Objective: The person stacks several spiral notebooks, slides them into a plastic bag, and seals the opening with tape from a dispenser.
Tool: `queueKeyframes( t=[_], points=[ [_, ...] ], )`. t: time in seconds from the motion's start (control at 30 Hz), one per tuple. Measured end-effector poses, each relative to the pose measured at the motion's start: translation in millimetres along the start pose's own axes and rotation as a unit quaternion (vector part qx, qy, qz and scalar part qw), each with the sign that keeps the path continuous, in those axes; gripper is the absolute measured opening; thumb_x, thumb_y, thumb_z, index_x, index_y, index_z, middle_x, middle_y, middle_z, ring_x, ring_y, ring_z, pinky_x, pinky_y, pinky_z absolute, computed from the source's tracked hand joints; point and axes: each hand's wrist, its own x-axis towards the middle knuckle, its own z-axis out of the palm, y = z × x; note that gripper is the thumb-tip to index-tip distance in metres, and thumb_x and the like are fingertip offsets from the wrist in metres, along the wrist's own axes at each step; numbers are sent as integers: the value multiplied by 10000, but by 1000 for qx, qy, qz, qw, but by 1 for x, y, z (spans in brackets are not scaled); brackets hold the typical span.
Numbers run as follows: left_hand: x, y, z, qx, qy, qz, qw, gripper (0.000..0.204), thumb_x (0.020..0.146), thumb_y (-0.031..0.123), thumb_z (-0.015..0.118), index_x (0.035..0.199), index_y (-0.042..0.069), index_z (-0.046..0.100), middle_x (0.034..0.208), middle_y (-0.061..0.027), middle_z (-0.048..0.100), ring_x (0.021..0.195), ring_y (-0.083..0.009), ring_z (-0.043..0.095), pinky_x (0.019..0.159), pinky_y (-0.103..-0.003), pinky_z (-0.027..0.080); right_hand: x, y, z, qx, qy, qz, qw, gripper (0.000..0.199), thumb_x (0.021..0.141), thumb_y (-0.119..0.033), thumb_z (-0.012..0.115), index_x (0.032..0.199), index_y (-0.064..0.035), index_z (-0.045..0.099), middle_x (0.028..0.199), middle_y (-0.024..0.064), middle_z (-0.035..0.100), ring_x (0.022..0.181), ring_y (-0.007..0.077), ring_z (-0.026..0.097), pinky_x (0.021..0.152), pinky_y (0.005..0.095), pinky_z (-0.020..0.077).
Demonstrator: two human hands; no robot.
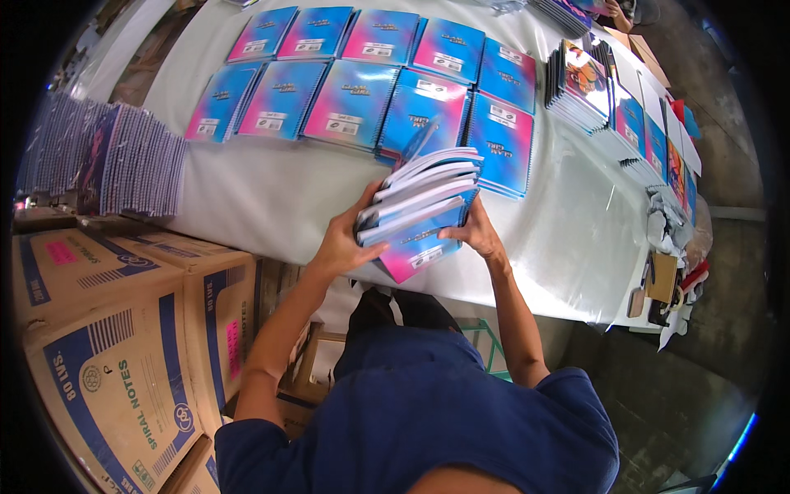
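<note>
Navy cloth, the wearer's T-shirt (436,403), lies nearest, with brown cardboard cartons (123,370) piled at the left against the table's near side. Beyond the shirt, just inside the table's near edge, both bare hands grasp a thick, fanned bundle of spiral notebooks (424,198): the left hand (350,235) clasps its left side, thumb across the near end, and the right hand (477,235) grips the spiral side. The bundle slants, its white page edges running from lower left to upper right; the overlap hides which way the long axis lies. The pink-and-blue cover at its near end faces the wearer, one corner pointing down toward them.

Behind it spreads the white table covering (568,247). The bundle partly blocks the view of a notebook stack (424,115) in the front of two five-stack rows. Those stacks lie long axis away from the wearer, most labels at the near end, three at the far end. Orange-covered notebooks (584,78) are piled to the right, and upright, tightly packed notebooks (140,165) stand at the left. At the far right shows another person's hand (615,11).
</note>
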Motion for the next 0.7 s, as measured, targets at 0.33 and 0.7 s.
queueKeyframes(
  t=[0.33,0.7],
  points=[
    [-23,45,29,49,25,114,992,648,656,51,763,1259,-23,538,1201,-203,592,1297,-432,407,1067,-482,315,-25,-15,-23,-78,-37,-140,986,1087,445,-147,933,1363,-62,357,1395,147,343,1300,283,345,1084,437,305],
    [20,0,30,-162,125,59,977,921,613,169,790,1413,-4,368,1410,-190,398,1298,-271,401,1101,-387,268,-1,-18,-7,-18,9,-51,998,1019,532,-219,914,1354,-77,328,1279,79,444,1195,234,436,1001,382,384]
  ],
)
